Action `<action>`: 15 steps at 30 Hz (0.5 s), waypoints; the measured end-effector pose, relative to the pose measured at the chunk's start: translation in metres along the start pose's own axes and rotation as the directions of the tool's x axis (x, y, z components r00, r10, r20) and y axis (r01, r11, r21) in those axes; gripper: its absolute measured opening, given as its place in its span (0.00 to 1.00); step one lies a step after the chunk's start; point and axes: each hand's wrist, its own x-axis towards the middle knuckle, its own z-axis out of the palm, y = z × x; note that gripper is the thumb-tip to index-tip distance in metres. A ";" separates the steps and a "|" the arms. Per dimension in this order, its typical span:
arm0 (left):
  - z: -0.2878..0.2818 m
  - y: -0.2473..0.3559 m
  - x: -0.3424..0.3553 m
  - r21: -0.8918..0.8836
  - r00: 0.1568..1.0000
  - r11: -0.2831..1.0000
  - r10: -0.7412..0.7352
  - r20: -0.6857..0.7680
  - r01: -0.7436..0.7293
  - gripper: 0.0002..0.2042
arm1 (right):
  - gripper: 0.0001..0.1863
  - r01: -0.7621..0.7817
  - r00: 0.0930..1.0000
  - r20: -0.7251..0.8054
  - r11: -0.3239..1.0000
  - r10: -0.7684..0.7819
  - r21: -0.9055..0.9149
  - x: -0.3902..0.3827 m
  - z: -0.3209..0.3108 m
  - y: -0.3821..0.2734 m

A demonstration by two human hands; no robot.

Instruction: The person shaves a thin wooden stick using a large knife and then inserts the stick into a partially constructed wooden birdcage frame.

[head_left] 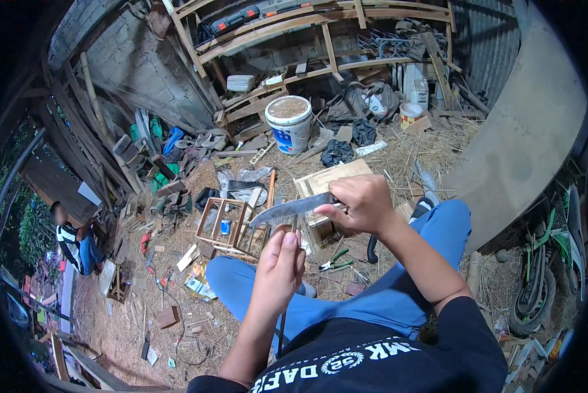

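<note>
My right hand (361, 202) is closed round the handle of a large knife with a broad, curved blade (290, 208). Its blade points left, across the top of a thin stick (281, 333). Below the blade, my left hand (282, 263) pinches that stick, its thumb pointing up. The stick runs down toward my lap; the fist hides its middle. Blade and stick overlap here, and I cannot tell whether the edge is cutting in. Behind the knife stands a light wooden box (320, 180).
Green-handled pliers (335, 261) lie on the littered ground by my legs. A small wooden frame (217, 241) stands left of the box. Farther back are a white bucket (289, 110) and wooden shelves (274, 34). A person (78, 242) sits at far left. A large panel (530, 124) leans right.
</note>
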 end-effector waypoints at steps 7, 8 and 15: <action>-0.016 -0.007 -0.006 -0.125 0.996 0.989 -0.069 0.063 0.076 0.12 | 0.27 -0.426 0.899 -0.071 0.901 0.431 0.078 -0.012 0.031 0.046; -0.019 -0.008 -0.017 -0.098 0.996 0.994 -0.050 0.074 0.057 0.11 | 0.26 -0.648 0.745 -0.101 0.751 0.660 0.127 -0.017 0.029 0.095; -0.038 -0.021 -0.003 -0.149 0.998 0.988 -0.031 0.063 0.040 0.13 | 0.19 -0.517 0.856 0.161 0.800 0.492 0.305 -0.027 -0.002 0.019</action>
